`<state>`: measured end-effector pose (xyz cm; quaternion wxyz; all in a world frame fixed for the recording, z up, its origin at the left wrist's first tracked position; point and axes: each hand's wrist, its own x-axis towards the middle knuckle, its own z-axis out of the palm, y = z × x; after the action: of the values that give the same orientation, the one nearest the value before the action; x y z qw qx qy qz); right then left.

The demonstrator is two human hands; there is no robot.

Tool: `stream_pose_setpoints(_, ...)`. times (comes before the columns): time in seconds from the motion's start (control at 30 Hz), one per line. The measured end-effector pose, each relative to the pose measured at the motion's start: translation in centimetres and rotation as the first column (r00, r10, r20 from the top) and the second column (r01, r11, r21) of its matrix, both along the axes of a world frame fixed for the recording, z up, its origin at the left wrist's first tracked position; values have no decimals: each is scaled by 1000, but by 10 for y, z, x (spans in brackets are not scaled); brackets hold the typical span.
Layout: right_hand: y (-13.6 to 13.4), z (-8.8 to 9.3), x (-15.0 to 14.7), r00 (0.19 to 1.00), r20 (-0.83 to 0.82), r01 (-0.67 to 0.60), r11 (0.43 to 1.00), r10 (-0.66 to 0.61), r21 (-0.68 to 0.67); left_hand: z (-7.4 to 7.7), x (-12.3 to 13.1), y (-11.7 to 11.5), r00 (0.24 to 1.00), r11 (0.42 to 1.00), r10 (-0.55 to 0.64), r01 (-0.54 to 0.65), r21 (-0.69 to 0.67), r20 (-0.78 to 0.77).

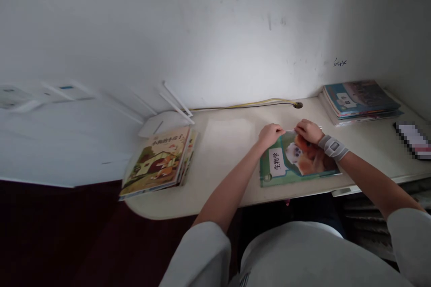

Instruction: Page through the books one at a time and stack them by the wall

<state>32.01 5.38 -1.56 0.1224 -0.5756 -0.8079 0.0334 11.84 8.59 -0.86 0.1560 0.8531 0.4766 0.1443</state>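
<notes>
A green picture book [296, 161] with animals on its cover lies flat on the cream desk [222, 152] in front of me. My left hand [269, 134] rests closed at the book's far left edge, fingers pinched on that edge. My right hand [308, 131], with a grey watch on its wrist, is curled on the far edge of the same book, a little to the right. Both hands touch the book's top edge.
A stack of picture books [158, 163] lies at the desk's left end, partly over the edge. Another book stack [358, 101] sits at the back right. A white router [164, 121] and a cable [256, 104] run along the wall. A blurred flat item [414, 140] lies far right.
</notes>
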Motion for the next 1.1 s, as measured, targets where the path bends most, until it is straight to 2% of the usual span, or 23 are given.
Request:
stream_pose_setpoints(0.13, 12, 1, 0, 1000, 17, -10, 998, 11, -63, 2, -1, 10, 999, 996, -48, 47, -74, -17)
stream_pose_setpoints(0.2, 15, 1, -1, 1000, 25, -3, 996, 5, -85, 2, 2, 9, 999, 997, -37, 35, -64, -27)
stream_pose_setpoints(0.3, 13, 1, -3, 999, 31, 24, 995, -21, -93, -1, 9, -4, 999, 1000, -14, 14, 3, -35)
stream_pose_setpoints(0.47, 1, 1, -12, 996, 51, 76, 995, -73, -59, -12, 19, -35, 996, 991, -42, 51, 121, -80)
stream_pose_setpoints(0.57, -8, -3, -22, 997, 76, -7, 1000, 5, 29, -18, 19, -45, 989, 977, -28, 58, 207, -144)
stream_pose_setpoints(0.67, -16, -10, -30, 989, 61, -138, 989, 135, 45, -21, 16, -45, 980, 980, -38, 75, 186, -195)
stream_pose_setpoints(0.8, -23, -14, -28, 972, 85, -223, 975, 221, 10, -23, 11, -42, 966, 982, -97, 131, 132, -240)
stream_pose_setpoints(0.9, -23, -12, -16, 961, 122, -246, 969, 247, -23, -23, 8, -43, 968, 989, -43, 76, 126, -246)
stream_pose_setpoints(1.1, -27, -17, 28, 987, 146, -70, 997, 71, -15, -22, -7, -44, 951, 986, 156, -132, 103, -267)
